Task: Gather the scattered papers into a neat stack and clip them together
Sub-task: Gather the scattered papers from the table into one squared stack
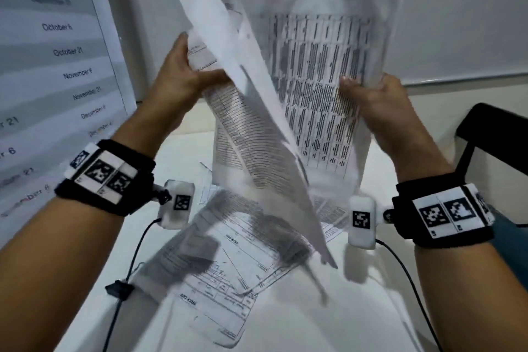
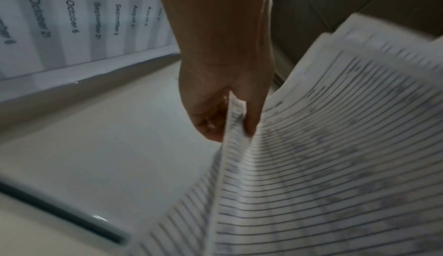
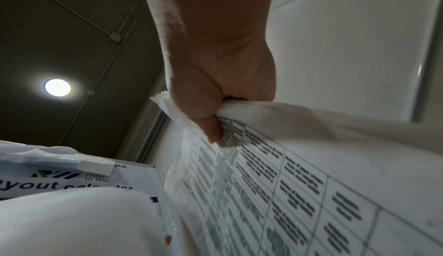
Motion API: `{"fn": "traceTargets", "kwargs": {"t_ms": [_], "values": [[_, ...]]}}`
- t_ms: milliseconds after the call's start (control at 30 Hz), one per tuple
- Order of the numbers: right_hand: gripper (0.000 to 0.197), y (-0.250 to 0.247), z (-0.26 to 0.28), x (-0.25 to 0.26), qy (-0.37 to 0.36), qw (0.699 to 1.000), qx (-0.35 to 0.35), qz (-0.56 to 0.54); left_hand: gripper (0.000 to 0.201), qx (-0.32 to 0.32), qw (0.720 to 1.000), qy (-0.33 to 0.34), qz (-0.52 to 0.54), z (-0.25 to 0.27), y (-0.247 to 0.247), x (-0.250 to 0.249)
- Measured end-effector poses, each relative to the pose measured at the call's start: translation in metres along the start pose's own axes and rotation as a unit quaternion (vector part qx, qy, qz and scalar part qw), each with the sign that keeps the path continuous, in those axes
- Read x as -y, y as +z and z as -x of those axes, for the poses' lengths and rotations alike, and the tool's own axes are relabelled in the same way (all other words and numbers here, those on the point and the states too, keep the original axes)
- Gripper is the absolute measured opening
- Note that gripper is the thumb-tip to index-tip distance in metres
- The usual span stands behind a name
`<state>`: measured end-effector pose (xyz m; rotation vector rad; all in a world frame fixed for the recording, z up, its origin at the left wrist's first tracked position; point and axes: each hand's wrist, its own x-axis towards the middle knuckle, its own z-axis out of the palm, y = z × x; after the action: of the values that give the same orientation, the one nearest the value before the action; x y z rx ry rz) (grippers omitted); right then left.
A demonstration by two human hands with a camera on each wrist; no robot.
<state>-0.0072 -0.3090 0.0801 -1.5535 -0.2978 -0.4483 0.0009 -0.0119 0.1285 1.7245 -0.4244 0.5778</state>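
**Light, floppy sheets, held by their edges**

Closest to me, some printed sheets (image 1: 225,260) lie flat and crossed over each other on the white table (image 1: 328,317). A small black object (image 1: 119,288) sits at their left corner; it may be the clip, but it is too blurred for me to be sure.

Above them, I hold the other papers in the air. My left hand (image 1: 183,77) pinches the left edge of the lined sheets (image 2: 335,165), thumb on one side and fingers on the other. My right hand (image 1: 374,97) is curled around the right edge of the table sheets (image 3: 275,184), with the thumb pressing on the printed face.

The paper is very light, thin and soft. It bends under its own weight, and one sheet (image 1: 257,111) fans out loose between my hands and hangs down toward the table. I judge that smooth sheets like these can slip out of a weak pinch, and a strong grip creases them, as already shows near my right thumb. The side edges, near the middle of their length, seem the best place to hold them for squaring the stack.

Behind the papers, a calendar poster (image 1: 57,66) stands on the left wall.
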Motion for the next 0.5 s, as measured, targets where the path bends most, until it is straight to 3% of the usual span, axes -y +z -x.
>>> {"fn": "traceTargets", "kwargs": {"t_ms": [100, 200, 267, 400, 500], "values": [[0.012, 0.010, 0.006, -0.003, -0.010, 0.997, 0.075, 0.005, 0.074, -0.045, 0.997, -0.047, 0.035, -0.002, 0.007, 0.008], [0.029, 0.020, 0.013, -0.011, -0.062, 0.985, 0.160, 0.017, 0.055, -0.102, 0.987, -0.102, 0.076, 0.000, 0.007, 0.022], [0.037, 0.026, 0.014, -0.017, -0.046, 0.982, 0.182, 0.033, 0.040, -0.117, 0.979, -0.128, 0.104, 0.007, 0.007, 0.034], [0.055, 0.039, 0.018, -0.025, -0.030, 0.979, 0.200, 0.009, 0.041, -0.108, 0.962, -0.184, 0.172, 0.020, 0.003, 0.052], [0.035, 0.052, 0.020, -0.030, -0.002, 0.981, 0.192, 0.012, 0.043, -0.147, 0.954, -0.192, 0.179, 0.027, 0.001, 0.056]]}}
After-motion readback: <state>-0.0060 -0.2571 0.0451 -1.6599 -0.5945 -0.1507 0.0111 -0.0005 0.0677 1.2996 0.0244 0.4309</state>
